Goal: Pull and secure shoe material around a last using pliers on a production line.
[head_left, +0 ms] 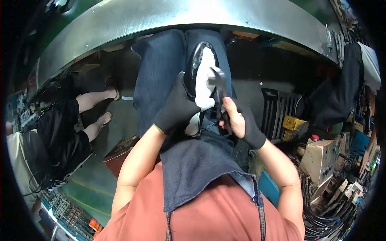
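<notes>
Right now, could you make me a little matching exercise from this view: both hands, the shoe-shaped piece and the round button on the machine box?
Column one
1. Left hand
2. Round button
3. Shoe-shaped piece
4. Right hand

Column two
A. Gripping a dark tool
B. Glossy black and white, above the person's lap
C. Holding the near left side of the shoe-shaped piece
D. Red, on top of a beige machine box

Right pairs: 1-C, 2-D, 3-B, 4-A
</notes>
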The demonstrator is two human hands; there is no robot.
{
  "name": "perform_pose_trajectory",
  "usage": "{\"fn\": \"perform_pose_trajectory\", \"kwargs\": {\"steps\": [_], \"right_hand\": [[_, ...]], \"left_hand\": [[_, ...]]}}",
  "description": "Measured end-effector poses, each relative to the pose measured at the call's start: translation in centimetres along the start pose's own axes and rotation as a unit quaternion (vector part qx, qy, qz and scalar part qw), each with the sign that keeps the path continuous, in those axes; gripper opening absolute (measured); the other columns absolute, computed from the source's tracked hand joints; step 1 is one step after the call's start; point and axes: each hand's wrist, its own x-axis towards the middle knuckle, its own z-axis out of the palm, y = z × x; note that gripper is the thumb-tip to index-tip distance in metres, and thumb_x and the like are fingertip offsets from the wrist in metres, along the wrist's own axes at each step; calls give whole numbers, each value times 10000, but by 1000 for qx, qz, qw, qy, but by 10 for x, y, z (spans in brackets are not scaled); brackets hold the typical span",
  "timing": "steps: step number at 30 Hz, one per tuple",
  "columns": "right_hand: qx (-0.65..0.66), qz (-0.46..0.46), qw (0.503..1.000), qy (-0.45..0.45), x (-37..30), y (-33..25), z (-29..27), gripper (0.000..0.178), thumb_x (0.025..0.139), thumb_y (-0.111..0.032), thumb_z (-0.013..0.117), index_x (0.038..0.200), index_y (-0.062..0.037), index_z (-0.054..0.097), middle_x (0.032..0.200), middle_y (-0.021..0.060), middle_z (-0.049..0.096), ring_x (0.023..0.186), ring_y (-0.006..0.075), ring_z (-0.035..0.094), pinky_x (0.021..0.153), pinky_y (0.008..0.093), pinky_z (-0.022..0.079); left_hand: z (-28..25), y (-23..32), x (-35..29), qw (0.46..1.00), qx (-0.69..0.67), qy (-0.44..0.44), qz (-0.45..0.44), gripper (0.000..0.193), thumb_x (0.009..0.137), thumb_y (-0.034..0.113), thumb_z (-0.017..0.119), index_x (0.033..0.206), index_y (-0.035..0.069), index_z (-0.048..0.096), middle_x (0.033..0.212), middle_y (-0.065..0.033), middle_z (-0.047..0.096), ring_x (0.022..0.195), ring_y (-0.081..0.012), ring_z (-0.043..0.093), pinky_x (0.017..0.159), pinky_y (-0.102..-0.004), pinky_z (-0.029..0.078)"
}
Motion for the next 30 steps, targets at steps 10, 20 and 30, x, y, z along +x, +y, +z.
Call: {"fn": "perform_pose_trajectory", "kwargs": {"steps": [10,20,30], "right_hand": [[89,40,993,60,22,96,11,849,987,-662,133,747,-39,659,631,71,635,590,166,581,646,268,464],[218,135,966,31,106,48,-7,761,1018,-585,234,706,-17,634,619,92,618,530,179,565,576,292,498],[288,175,941,31,141,26,-23,677,994,-604,327,906,-8,636,633,119,628,514,212,606,555,324,538]], "left_hand": [[-22,21,30,982,-153,-96,-48,619,790,277,747,1299,7,520,1073,-93,664,990,-193,627,930,-345,487],[-9,206,399,973,-53,-222,36,286,901,158,655,1129,-10,616,965,-101,651,935,-152,609,819,-318,500],[6,141,480,724,538,85,424,507,793,283,648,1235,66,529,1251,-201,510,1240,-397,448,1097,-525,307]]}}
